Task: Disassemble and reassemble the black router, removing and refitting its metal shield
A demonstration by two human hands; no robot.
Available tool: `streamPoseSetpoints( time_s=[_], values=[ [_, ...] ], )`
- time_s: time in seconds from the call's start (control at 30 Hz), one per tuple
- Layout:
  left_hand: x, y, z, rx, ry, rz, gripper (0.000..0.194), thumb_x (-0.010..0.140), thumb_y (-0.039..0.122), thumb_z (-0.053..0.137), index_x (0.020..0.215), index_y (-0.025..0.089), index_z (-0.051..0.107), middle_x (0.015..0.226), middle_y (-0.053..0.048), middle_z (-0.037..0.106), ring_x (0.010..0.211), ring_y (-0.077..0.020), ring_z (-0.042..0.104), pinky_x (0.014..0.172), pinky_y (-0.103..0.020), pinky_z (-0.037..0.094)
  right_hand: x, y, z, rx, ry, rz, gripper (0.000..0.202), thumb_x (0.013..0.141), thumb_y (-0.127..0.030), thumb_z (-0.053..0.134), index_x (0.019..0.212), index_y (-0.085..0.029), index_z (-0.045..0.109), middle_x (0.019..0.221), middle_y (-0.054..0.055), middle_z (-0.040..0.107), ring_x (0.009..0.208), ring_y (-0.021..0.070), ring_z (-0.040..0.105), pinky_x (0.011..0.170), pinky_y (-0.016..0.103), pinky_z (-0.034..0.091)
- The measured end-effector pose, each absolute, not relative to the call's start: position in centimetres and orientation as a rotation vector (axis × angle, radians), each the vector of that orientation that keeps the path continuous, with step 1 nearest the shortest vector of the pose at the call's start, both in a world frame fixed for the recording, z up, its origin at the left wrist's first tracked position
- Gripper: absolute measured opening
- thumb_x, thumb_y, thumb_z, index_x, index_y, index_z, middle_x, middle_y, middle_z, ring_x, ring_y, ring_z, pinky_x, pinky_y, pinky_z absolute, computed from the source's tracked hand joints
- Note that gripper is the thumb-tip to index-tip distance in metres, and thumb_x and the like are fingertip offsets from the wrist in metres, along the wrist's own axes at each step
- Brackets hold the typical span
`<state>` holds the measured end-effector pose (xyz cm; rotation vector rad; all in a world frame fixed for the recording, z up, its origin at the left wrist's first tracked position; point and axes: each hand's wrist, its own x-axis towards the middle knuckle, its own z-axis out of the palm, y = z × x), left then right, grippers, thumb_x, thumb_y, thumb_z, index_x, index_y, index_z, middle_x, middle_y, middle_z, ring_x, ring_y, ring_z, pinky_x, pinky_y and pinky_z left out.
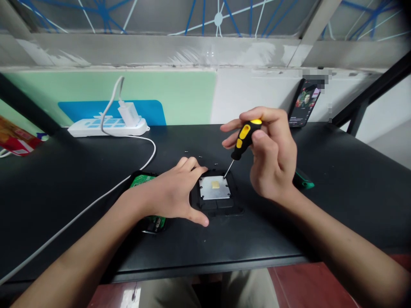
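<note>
Left of centre on the black table [337, 188], a black shell [148, 173] with a green circuit board [141, 179] inside, partly covered by the left arm. Just right of it, at the centre, a flat black casing [215, 206] with a silvery metal plate [215, 193], dark holes along the plate's edges, and a small yellowish pad [215, 185] in its middle.

Left hand [175, 188]: thumb and fingers spread wide around the casing's left side, fingertips at its far left corner; impossible to tell whether the thumb touches anything. Right hand [276, 158]: closed on the yellow-and-black handle of a screwdriver [244, 136], tilted, tip at the plate's far right corner.

At far left, a red packet [19, 139], then a white power strip [93, 126] with a plugged-in charger [129, 114] and a white cable [96, 196] running to the near left. Three small screws [200, 156] beyond the casing. To the right, a green-and-black object [303, 179] partly behind the wrist; farther off, a phone [303, 102] propped against the wall [253, 94].
</note>
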<state>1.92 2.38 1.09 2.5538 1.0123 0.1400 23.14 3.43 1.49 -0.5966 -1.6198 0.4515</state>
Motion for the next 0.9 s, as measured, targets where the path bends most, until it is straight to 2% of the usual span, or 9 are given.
streamPoseSetpoints(
  time_s=[0.17,0.3,0.43,0.57,0.73,0.9],
  values=[
    [1.88,2.36,1.05,2.562,1.004,0.152,0.099,0.069,0.07,0.076,0.145,0.017,0.042,0.125,-0.013,0.048,0.119,-0.0347,0.044,0.1,-0.046,0.045,23.27,3.62,1.33,-0.631,-1.609,0.383,0.02,0.102,-0.035,0.045,0.118,-0.03,0.057,0.113,0.003,0.068,0.082,0.0181,0.067,0.068,0.037,0.059],
    [1.92,2.32,1.11,2.561,1.01,0.146,0.099,0.069,0.069,0.076,0.145,0.017,0.042,0.126,-0.014,0.048,0.12,-0.0353,0.044,0.101,-0.048,0.044,23.44,4.07,1.25,-0.682,-1.607,0.224,0.023,0.095,-0.046,0.058,0.113,-0.03,0.061,0.107,0.003,0.059,0.082,0.0167,0.064,0.063,0.034,0.059],
    [2.03,2.3,1.23,2.555,1.023,0.134,0.099,0.068,0.07,0.076,0.145,0.017,0.042,0.127,-0.014,0.047,0.12,-0.0358,0.044,0.102,-0.048,0.044,23.59,4.18,1.36,-0.714,-1.607,0.063,0.02,0.091,-0.041,0.067,0.108,-0.031,0.062,0.101,0.002,0.053,0.077,0.0152,0.062,0.064,0.033,0.061],
    [2.07,2.29,1.35,2.556,1.019,0.114,0.099,0.069,0.069,0.076,0.145,0.015,0.043,0.125,-0.013,0.047,0.119,-0.0349,0.044,0.102,-0.047,0.044,23.74,4.04,1.53,-0.769,-1.604,0.052,0.018,0.094,-0.037,0.064,0.11,-0.031,0.063,0.101,0.004,0.058,0.083,0.0175,0.064,0.07,0.036,0.061],
    [2.1,2.26,1.46,2.55,1.015,0.108,0.1,0.069,0.07,0.077,0.144,0.013,0.043,0.124,-0.013,0.047,0.119,-0.0342,0.043,0.104,-0.047,0.043,23.61,3.91,1.44,-0.724,-1.621,0.257,0.025,0.099,-0.038,0.053,0.123,-0.034,0.056,0.104,0.003,0.065,0.088,0.0182,0.067,0.069,0.034,0.062],
    [2.16,2.29,1.48,2.556,1.017,0.101,0.1,0.069,0.07,0.076,0.144,0.013,0.043,0.122,-0.012,0.047,0.117,-0.0335,0.044,0.102,-0.046,0.044,23.46,3.73,1.26,-0.655,-1.608,0.382,0.023,0.104,-0.038,0.04,0.12,-0.032,0.056,0.109,0.003,0.07,0.09,0.0187,0.071,0.073,0.038,0.064]
  ],
)
